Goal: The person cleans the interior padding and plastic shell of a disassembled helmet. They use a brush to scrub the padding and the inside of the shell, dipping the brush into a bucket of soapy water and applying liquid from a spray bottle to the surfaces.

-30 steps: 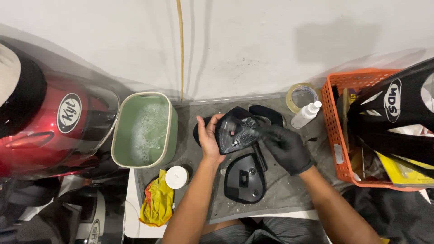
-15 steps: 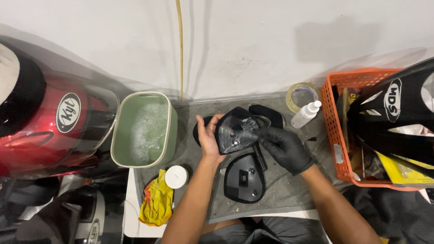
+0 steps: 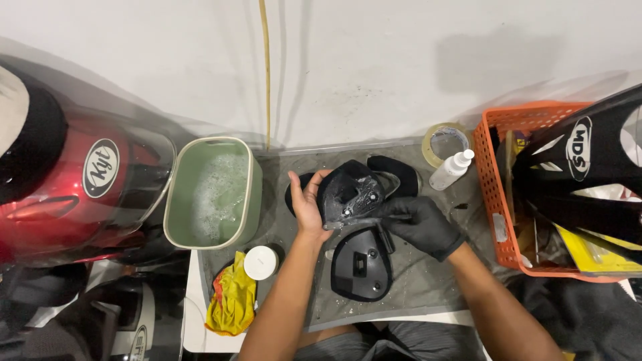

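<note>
Barely shifted, black pad (image 3: pixel 349 194) gripped in bare left hand (image 3: pixel 309 204); gloved right hand (image 3: pixel 418 224) pinches its edge

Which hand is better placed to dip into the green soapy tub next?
Left, probably: the bare left hand is on the side nearer the green tub, though it supports the black pad; the gloved right hand is farther away.

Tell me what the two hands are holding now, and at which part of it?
Both hold one black helmet pad. The bare left hand cups its left edge; the gloved right hand grips its lower right edge with the fingertips.
</note>
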